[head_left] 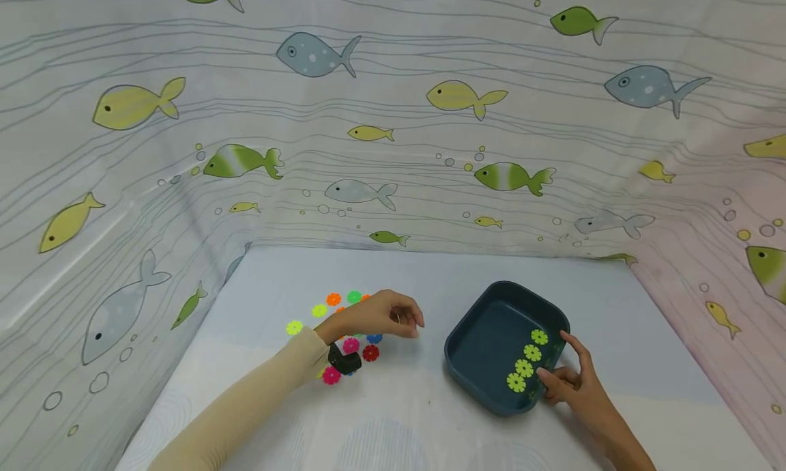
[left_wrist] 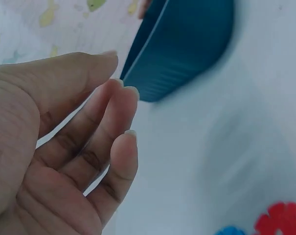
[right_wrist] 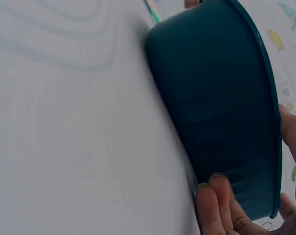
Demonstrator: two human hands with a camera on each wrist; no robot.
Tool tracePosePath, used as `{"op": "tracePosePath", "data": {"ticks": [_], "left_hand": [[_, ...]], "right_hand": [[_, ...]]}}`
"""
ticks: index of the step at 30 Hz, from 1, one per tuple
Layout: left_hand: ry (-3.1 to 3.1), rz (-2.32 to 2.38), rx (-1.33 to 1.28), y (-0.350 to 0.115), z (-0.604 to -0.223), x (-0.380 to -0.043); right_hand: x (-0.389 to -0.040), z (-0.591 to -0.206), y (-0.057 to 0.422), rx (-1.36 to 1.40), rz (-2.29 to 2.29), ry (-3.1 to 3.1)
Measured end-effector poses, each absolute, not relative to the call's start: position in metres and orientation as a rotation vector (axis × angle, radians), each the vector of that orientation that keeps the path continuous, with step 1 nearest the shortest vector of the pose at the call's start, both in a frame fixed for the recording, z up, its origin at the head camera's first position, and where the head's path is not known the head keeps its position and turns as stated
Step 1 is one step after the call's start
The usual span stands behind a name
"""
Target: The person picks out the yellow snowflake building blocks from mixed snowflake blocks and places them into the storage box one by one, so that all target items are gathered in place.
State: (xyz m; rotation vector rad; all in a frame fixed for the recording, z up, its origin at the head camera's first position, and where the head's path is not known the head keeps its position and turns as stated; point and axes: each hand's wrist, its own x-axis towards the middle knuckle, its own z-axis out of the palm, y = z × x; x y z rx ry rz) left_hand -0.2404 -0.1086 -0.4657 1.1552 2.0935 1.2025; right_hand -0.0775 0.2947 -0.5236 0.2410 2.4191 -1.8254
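Observation:
My right hand grips the right side of a dark teal plastic bin. In the right wrist view its fingertips press on the outer wall near the base, with the thumb side at the rim. Several yellow-green flower-shaped discs lie in a row along the bin's right inner side. My left hand hovers left of the bin, apart from it. Its fingers and thumb are loosely curved and hold nothing in the left wrist view. Beneath the left wrist lie loose flower discs, including a red one.
Orange, green, yellow and pink discs are scattered on the white table, partly hidden by the left arm. A black device sits at the left wrist. Fish-patterned curtain surrounds the table.

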Motion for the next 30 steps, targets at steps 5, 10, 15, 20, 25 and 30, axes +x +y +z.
{"op": "tracePosePath", "data": {"ticks": [5,10,15,20,25,30], "left_hand": [[2.116,1.234,1.092,-0.130,-0.480,-0.241],[2.129,1.259,1.021,-0.151,-0.489,-0.239],[2.159,1.277,0.961,-0.171,-0.491,-0.237],[2.212,1.268,0.941,-0.188,-0.494,-0.238],[2.273,1.247,0.908,-0.206,-0.496,-0.239],[2.333,1.264,0.852,-0.227,-0.499,-0.239]], "right_hand": [[-0.078,-0.524,0.296,0.234,-1.816,2.435],[-0.078,-0.524,0.296,0.228,-1.836,2.424],[-0.079,-0.525,0.296,0.229,-1.840,2.416],[-0.079,-0.524,0.296,0.225,-1.833,2.423],[-0.078,-0.522,0.294,0.233,-1.818,2.429],[-0.079,-0.521,0.294,0.228,-1.810,2.427]]}}
